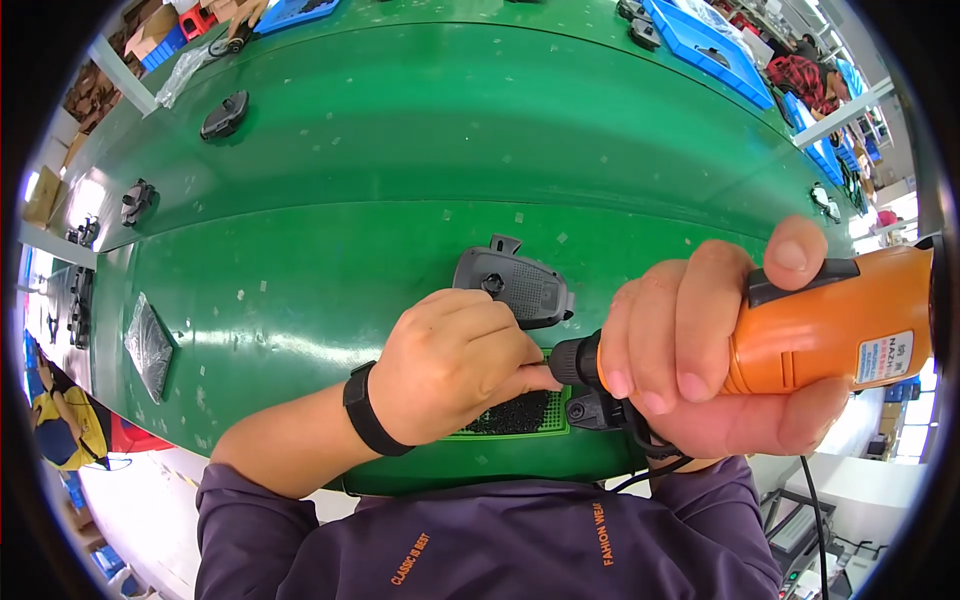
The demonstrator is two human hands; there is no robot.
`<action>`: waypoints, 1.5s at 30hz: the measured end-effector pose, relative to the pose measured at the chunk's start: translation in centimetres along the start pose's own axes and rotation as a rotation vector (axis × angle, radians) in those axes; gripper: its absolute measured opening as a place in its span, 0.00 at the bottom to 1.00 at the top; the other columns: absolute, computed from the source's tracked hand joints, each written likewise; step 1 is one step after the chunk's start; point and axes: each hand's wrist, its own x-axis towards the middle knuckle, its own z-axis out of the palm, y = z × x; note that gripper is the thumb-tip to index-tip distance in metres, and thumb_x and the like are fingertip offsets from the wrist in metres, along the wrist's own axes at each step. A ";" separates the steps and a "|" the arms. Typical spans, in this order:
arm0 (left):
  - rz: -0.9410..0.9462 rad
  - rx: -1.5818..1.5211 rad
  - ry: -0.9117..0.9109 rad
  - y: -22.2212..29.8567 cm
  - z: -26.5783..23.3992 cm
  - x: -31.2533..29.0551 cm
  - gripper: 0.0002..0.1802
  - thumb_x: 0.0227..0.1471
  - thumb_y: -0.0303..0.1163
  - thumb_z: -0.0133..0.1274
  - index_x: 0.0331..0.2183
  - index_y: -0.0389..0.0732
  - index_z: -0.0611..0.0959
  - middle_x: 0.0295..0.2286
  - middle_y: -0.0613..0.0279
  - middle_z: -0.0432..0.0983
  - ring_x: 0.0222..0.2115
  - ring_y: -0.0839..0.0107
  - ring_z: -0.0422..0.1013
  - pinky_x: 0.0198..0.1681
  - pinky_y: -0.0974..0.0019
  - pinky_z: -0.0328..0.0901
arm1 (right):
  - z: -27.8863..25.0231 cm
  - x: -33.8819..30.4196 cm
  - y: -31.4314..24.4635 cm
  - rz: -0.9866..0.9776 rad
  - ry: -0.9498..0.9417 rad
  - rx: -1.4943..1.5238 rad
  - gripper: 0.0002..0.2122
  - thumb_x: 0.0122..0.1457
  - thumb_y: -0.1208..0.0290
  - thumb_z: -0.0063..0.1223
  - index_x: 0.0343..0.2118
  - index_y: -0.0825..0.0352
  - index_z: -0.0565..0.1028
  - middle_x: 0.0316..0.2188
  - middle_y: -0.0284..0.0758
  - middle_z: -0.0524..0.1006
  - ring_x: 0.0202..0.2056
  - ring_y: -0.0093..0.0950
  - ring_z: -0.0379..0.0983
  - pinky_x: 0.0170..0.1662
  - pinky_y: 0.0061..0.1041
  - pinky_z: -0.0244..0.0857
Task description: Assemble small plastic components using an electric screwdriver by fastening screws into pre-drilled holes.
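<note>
An orange electric screwdriver (830, 330) is gripped in my right hand (700, 340), its black nose pointing left. At that nose my left hand (450, 365), a black band on its wrist, has thumb and fingers pinched together; whatever they hold is hidden. Partly under the left hand lies a green tray (560, 425) of small black pieces (515, 412), too small to name surely. A small black plastic part (592, 410) is beside the tray, below the screwdriver's nose. Just beyond my left hand rests a grey plastic housing (530, 290) with a perforated panel and a tab.
Similar dark parts (225, 115) lie farther left on the green table (380, 130). A clear plastic bag (149, 345) is at the left edge. Blue trays (710, 50) stand at the far right. A cable (815, 500) hangs at lower right. Other people work nearby.
</note>
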 end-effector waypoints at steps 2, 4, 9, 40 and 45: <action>0.002 -0.004 0.003 0.0 0.0 0.0 0.14 0.40 0.36 0.70 0.23 0.42 0.80 0.21 0.64 0.69 0.21 0.62 0.70 0.27 0.60 0.67 | 0.3 -0.2 0.0 -0.003 0.003 -0.010 0.28 0.64 0.43 0.52 0.58 0.56 0.60 0.23 0.30 0.71 0.20 0.26 0.70 0.27 0.30 0.69; 0.003 -0.006 0.003 0.0 -0.1 -0.1 0.14 0.39 0.36 0.70 0.23 0.42 0.80 0.21 0.64 0.69 0.21 0.62 0.69 0.27 0.60 0.66 | 0.6 -0.4 0.0 -0.005 0.013 -0.034 0.28 0.64 0.43 0.51 0.59 0.56 0.60 0.24 0.30 0.71 0.21 0.26 0.71 0.28 0.30 0.70; -0.021 0.059 -0.070 0.1 -0.7 0.4 0.17 0.38 0.36 0.70 0.30 0.40 0.82 0.28 0.61 0.73 0.31 0.58 0.72 0.37 0.57 0.68 | 0.5 -0.7 0.6 -0.066 -0.028 -0.087 0.28 0.64 0.43 0.51 0.58 0.56 0.61 0.23 0.30 0.70 0.20 0.26 0.70 0.28 0.31 0.70; -0.277 0.190 -0.196 -1.3 0.5 0.7 0.17 0.47 0.29 0.66 0.42 0.40 0.85 0.49 0.48 0.73 0.52 0.47 0.71 0.52 0.52 0.70 | -4.2 1.5 5.5 0.058 0.431 -0.137 0.21 0.58 0.56 0.60 0.43 0.68 0.66 0.17 0.30 0.69 0.16 0.22 0.65 0.23 0.25 0.66; -0.265 0.209 -0.203 -1.4 0.7 1.0 0.17 0.48 0.30 0.65 0.42 0.40 0.85 0.49 0.47 0.73 0.52 0.47 0.71 0.52 0.52 0.70 | -5.0 1.4 5.6 0.101 0.385 -0.093 0.20 0.58 0.56 0.60 0.41 0.66 0.67 0.17 0.30 0.69 0.16 0.22 0.64 0.24 0.25 0.66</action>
